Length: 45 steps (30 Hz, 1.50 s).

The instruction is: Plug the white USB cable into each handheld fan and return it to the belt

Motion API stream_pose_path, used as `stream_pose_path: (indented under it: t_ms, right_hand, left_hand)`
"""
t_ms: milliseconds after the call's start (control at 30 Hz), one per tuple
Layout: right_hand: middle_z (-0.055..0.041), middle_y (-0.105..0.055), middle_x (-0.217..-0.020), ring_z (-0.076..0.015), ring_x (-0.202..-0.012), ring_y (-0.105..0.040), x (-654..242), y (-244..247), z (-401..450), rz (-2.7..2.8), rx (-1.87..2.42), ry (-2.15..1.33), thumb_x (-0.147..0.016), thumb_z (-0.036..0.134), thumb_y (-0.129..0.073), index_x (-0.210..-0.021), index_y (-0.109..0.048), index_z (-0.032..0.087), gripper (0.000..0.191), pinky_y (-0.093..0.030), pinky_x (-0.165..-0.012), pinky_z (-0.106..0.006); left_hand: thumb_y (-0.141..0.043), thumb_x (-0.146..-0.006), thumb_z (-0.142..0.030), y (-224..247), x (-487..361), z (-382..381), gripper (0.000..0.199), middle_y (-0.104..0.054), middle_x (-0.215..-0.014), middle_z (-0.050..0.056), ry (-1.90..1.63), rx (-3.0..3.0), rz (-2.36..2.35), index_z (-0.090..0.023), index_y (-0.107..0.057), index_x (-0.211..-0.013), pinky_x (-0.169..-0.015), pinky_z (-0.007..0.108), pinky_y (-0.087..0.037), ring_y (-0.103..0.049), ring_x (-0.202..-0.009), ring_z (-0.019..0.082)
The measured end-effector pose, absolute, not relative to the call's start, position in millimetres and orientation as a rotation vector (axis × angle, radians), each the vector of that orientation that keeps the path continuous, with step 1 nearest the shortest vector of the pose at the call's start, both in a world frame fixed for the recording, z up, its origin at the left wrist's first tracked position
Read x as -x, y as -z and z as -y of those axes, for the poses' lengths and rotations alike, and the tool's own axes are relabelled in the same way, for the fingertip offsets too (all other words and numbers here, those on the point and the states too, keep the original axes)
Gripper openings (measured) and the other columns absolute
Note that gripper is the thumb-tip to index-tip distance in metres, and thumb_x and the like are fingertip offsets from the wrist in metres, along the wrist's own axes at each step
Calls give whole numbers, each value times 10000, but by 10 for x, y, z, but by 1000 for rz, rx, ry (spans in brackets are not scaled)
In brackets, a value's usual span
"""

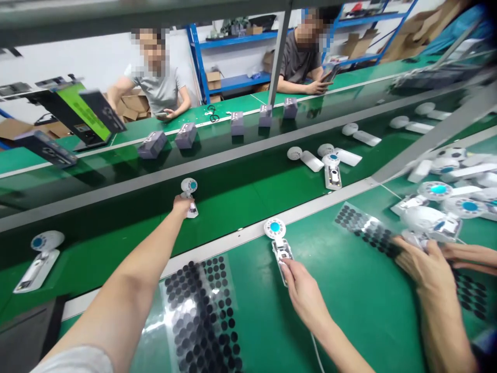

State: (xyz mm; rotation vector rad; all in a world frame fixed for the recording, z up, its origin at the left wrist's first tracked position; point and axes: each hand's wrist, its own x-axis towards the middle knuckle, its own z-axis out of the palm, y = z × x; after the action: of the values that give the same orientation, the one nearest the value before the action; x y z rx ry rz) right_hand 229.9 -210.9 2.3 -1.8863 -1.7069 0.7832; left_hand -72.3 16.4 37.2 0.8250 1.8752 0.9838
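Green worktable (361, 316) fills the near side, w/ a darker green belt (248, 197) running across beyond its pale rail. Blue shelving (240, 82) in bkgd. Across the belt, 2 people: one in a light grey T-shirt (157, 90), one in a dark shirt (295, 62) w/ a phone in hand.

On the table, nearer L arm, a clear sheet w/ rows of black dots (229, 313); a 2nd dot sheet (351, 215) lies off to the R, partly under a co-worker's hands (430, 269), which hold a white part beside a heap of white units (476, 178).

Far side: purple-grey boxes (185, 135) in a spaced row, w/ pale printing, too small/blurred to read. Black-and-green stand (83, 111) has a small label, also illegible. No brand legible on the white units either.

L hand (181, 205) is out over the belt, fingers closed round the middle of the far unit (185, 184), round head up, body end poking out below. Can't tell if that end touches the belt.

R hand (301, 280) is at the table edge: thumb + index pinch the lower body of the near unit (278, 244), its head over the rail, blue disc (275, 227) facing up. White cord (316, 352) runs below R wrist.
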Motion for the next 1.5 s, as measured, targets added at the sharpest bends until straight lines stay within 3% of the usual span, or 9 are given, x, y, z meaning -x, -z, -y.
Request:
stream_pose_path:
  t_ms: [67, 167, 267, 367, 500, 700, 933, 1133, 1500]
  right_hand:
    - [-72, -613, -896, -204, -804, -585, -2276, -181, 2137, 1581, 1810, -945, -909, 396, -328, -1009, -556, 174, 334, -446, -736, -319]
    - [3, -525, -679, -153, -620, -499, -2166, -473, 2194, 1469, 1722, -1178, -878, 440, -389, -942, -564, 190, 311, -406, -599, -268]
    - [38, -431, -622, -117, -571, -411, -1973, -747, 2253, 1449, 1577, -1331, -871, 419, -423, -869, -554, 192, 263, -350, -545, -237]
    - [48, -420, -620, -102, -572, -387, -1777, -954, 2322, 1482, 1441, -1392, -876, 386, -439, -840, -540, 192, 222, -331, -542, -227]
    - [49, -460, -627, -90, -567, -405, -1607, -1136, 2441, 1545, 1345, -1385, -873, 331, -461, -828, -538, 191, 166, -326, -534, -219]
    - [49, -482, -613, -78, -540, -428, -1493, -1266, 2622, 1603, 1252, -1365, -867, 285, -469, -818, -537, 185, 131, -339, -513, -205]
    - [46, -493, -603, -77, -535, -447, -1474, -1289, 2756, 1659, 1253, -1278, -859, 282, -471, -805, -533, 177, 133, -353, -518, -205]
    - [44, -499, -592, -78, -528, -423, -1525, -1332, 2807, 1833, 1328, -1310, -845, 257, -462, -735, -511, 176, 146, -325, -511, -210]
    - [54, -464, -551, -72, -494, -384, -1556, -1274, 2845, 1833, 1311, -1526, -833, 261, -475, -694, -471, 183, 159, -305, -491, -202]
  left_hand:
    - [-520, -786, -131, -397, 692, -22, 136, -559, -780, 33, -943, -754, -1697, -113, -526, -921, -625, 289, -470, -552, -648, 126]
    - [-512, -790, -157, -549, 540, 394, 75, -574, -690, 28, -902, -686, -1447, -116, -567, -821, -617, 272, -485, -556, -578, 114]
    - [-519, -808, -413, -761, 320, 942, 296, -623, -741, 51, -927, -549, -1158, -132, -602, -855, -637, 284, -507, -598, -631, 144]
    - [-493, -714, -657, -930, 97, 1452, 545, -626, -688, 49, -994, -446, -982, -134, -608, -817, -540, 251, -495, -591, -570, 143]
    - [-495, -610, -752, -1060, -67, 1904, 613, -566, -532, 9, -1072, -486, -1084, -155, -585, -712, -381, 207, -398, -509, -415, 110]
    - [-507, -650, -710, -1205, -67, 2212, 563, -526, -513, 6, -1077, -570, -1130, -150, -550, -629, -377, 195, -339, -448, -400, 80]
    - [-597, -657, -613, -1329, -64, 2444, 498, -552, -629, -3, -1127, -714, -1162, -147, -597, -835, -477, 193, -359, -475, -520, 89]
    - [-629, -668, -551, -1364, -60, 2589, 480, -531, -643, -8, -954, -827, -1204, -147, -601, -926, -505, 204, -368, -474, -556, 106]
    - [-600, -717, -519, -1312, -52, 2720, 416, -552, -689, 7, -861, -862, -1198, -154, -593, -916, -519, 217, -365, -490, -595, 124]
